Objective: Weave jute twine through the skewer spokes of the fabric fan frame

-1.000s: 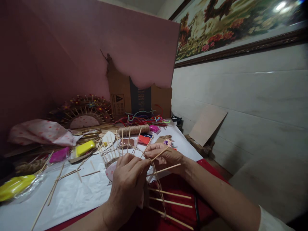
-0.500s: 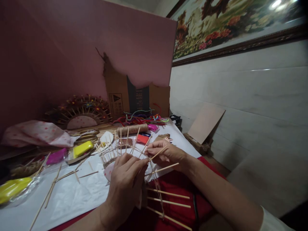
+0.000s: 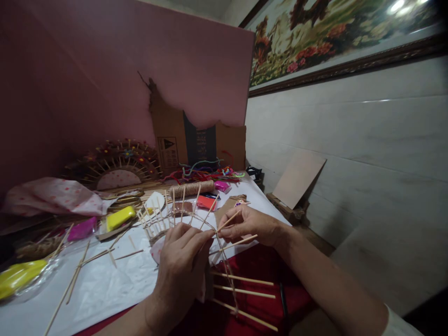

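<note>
My left hand (image 3: 182, 266) is closed around the middle of a fan-shaped frame of wooden sticks (image 3: 245, 293), thumb and forefinger pinching where one stick meets the twine. Twine (image 3: 227, 268) runs in an arc from stick to stick. Fingers of my right hand (image 3: 257, 225) are pinched together on the twine, close to my left fingertips, beside a stick that points up and right. Part of the frame's cloth-covered base (image 3: 158, 249) shows left of my left hand; the rest is hidden behind it.
A twine roll (image 3: 192, 189), a red clay packet (image 3: 207, 202) and a yellow packet (image 3: 121, 218) lie beyond my hands. Loose sticks (image 3: 77, 270) are at left. A decorated fan-shaped piece (image 3: 119, 178) stands behind, near torn cardboard (image 3: 168, 126) and pipe cleaners (image 3: 206, 173).
My right fingers have come down from above the stick's crossing to its right side, close to my left fingertips. My left hand keeps its grip on the frame.
</note>
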Available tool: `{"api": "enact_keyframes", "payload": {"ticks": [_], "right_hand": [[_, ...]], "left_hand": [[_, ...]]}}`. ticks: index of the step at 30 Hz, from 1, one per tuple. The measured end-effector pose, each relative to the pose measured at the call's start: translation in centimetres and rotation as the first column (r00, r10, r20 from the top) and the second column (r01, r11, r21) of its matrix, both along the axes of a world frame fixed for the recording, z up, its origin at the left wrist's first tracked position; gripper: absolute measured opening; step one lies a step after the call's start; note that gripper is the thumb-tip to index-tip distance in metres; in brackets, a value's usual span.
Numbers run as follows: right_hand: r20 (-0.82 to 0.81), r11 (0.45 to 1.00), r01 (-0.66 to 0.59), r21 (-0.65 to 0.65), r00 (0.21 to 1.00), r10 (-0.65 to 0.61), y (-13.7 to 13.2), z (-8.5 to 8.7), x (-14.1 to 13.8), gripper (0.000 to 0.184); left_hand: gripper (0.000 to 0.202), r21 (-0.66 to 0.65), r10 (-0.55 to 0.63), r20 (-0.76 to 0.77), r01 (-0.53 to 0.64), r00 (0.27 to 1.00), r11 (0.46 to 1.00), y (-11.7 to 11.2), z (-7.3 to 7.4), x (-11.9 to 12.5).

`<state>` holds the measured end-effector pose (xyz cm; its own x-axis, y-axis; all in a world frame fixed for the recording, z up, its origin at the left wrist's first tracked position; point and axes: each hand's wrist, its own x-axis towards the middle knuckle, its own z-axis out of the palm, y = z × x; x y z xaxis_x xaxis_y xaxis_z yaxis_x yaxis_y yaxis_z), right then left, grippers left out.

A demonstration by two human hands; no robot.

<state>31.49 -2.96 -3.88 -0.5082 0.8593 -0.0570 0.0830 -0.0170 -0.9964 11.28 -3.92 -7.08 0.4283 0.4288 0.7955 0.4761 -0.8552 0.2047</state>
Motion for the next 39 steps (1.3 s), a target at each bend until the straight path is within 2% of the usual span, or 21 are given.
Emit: {"api": "enact_keyframes", "payload": {"ticks": [5,10,16,20,25,39], "right_hand": [[-0.057,0.998,-0.051,-0.024,0.997,0.050,0.12,-0.45,-0.26,0.026],[0.014,0.998,-0.056,0.038,0.998,0.055,-0.06,-0.26,-0.31,0.031],[-0.110,0.987,-0.133,-0.088,0.986,0.123,0.08,-0.71,-0.53,0.023],[-0.095,0.989,-0.105,-0.108,0.991,0.095,0.12,-0.66,-0.56,0.020],[-0.104,0.989,-0.094,-0.113,0.991,0.082,-0.02,-0.31,-0.66,0.018],[-0.103,0.991,-0.065,-0.117,0.993,0.053,-0.02,-0.65,-0.65,0.021]], "left_hand": [[0.016,0.003,0.000,0.002,0.000,1.000,1.000,-0.03,-0.02,0.03],[0.017,0.009,0.004,0.001,-0.004,1.000,1.000,-0.13,0.04,0.08],[0.025,-0.029,-0.035,0.013,0.035,0.999,0.999,-0.20,0.08,-0.06],[0.023,-0.090,-0.082,0.022,0.083,0.996,0.992,-0.42,0.29,-0.22],[0.020,-0.134,-0.041,0.067,0.050,0.997,0.990,-0.58,0.28,-0.24],[0.023,-0.065,-0.062,0.039,0.064,0.997,0.996,-0.62,0.12,0.10]]}}
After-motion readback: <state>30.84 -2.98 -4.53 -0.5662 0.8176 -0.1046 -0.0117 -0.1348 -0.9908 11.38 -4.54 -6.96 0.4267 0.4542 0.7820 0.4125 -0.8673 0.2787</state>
